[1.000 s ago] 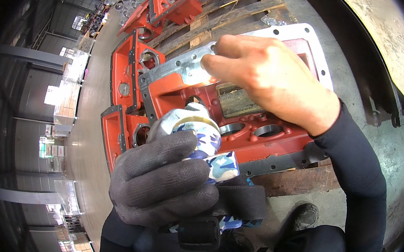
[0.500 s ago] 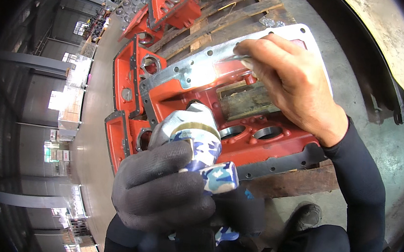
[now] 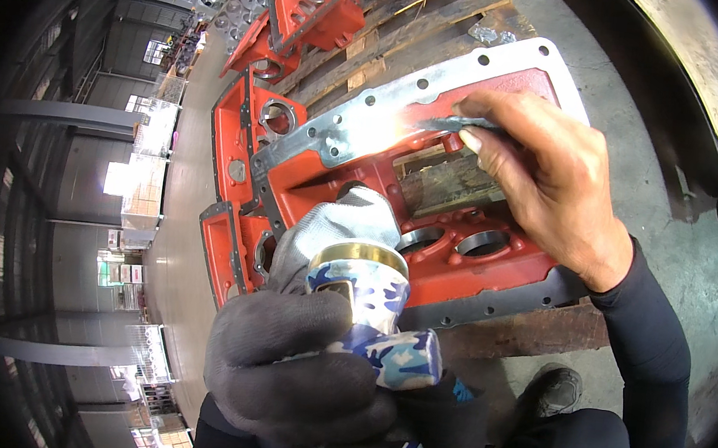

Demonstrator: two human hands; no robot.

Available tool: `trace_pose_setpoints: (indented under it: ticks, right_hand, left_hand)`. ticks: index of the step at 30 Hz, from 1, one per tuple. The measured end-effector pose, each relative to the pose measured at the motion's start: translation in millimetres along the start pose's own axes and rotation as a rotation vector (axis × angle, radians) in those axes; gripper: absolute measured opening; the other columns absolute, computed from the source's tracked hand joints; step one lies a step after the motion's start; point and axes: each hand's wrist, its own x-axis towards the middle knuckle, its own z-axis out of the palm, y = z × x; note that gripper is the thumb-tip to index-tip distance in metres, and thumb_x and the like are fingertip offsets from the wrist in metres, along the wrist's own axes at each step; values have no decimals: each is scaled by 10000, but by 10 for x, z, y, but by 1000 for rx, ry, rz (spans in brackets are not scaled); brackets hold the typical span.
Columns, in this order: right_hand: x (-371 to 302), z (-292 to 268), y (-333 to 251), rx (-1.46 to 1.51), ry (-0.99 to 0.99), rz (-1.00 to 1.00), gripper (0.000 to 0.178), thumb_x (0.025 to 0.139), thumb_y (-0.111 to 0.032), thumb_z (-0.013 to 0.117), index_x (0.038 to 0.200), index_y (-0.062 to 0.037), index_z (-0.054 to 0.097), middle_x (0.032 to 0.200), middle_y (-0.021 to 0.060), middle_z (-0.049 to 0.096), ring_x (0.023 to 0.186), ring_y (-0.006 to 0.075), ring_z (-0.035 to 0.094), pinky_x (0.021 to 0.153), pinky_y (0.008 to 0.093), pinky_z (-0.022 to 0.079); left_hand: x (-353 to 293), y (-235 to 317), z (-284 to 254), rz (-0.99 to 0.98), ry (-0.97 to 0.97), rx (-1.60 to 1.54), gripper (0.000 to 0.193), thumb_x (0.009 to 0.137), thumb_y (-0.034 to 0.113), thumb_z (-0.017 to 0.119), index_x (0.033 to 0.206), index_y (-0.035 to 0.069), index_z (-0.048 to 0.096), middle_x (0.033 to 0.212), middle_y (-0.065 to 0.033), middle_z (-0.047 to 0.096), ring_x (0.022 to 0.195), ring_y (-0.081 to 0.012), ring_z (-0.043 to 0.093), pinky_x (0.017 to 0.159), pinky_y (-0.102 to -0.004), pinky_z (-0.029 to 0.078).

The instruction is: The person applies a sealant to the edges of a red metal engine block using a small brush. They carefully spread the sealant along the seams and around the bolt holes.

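My left hand [image 3: 293,365], in a dark grey glove, is wrapped round a blue-and-white camouflage flashlight [image 3: 366,289] with a brass-coloured ring. Grey-white knit fabric [image 3: 351,219], like a glove, bulges just beyond the flashlight. A bright patch of light lies on the bare metal flange of a red casting [image 3: 421,295]. Over that casting my bare right hand [image 3: 545,173] is closed, thumb and finger pinching a thin dark strip [image 3: 468,124] just above the red surface by the flange. What the strip is, I cannot make out.
The casting rests on a wooden pallet [image 3: 413,22]. More red castings [image 3: 310,12] stand beyond and to its left. Small clear plastic scraps [image 3: 491,35] lie near the flange's far edge. A dark-framed table [image 3: 716,103] is at right. My shoe [image 3: 559,388] is below.
My right hand has shifted slightly right and downward, baring more of the flange and showing the thin dark strip clearly. The flashlight sits lower in view, still in my left hand.
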Motion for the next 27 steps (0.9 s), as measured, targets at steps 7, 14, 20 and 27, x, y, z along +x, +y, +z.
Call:
trace_pose_setpoints:
  ticks: [7,14,20,27]
  right_hand:
    - [-44,3,9,12,-4,9,269,897,29,769,1159,35,710,994,171,744,877,312,753,781,365,590]
    - [-38,-10,-47,75,-54,79,234,908,28,767,1136,46,716,1004,170,750,877,297,754,792,352,591]
    - [-63,-62,-11,71,-24,79,230,882,61,771,1106,51,720,948,170,735,812,307,734,725,364,576]
    - [-75,-99,-60,88,-64,158,220,880,76,779,1094,59,730,973,168,761,790,282,741,719,344,586]
  left_hand:
    - [43,-14,-38,2,-71,-39,425,710,61,939,1063,195,744,1177,14,658,1076,-295,735,844,-379,645]
    - [87,-18,-63,-28,-129,-70,422,748,74,938,1089,170,709,1229,-14,643,1163,-314,721,936,-395,641]
    - [220,-78,12,-114,-45,-135,221,775,216,891,976,218,798,1095,51,705,1039,-292,747,713,-373,644]
    - [115,-266,127,-110,83,-124,180,812,245,885,973,207,815,1082,61,731,1018,-272,760,693,-361,649]
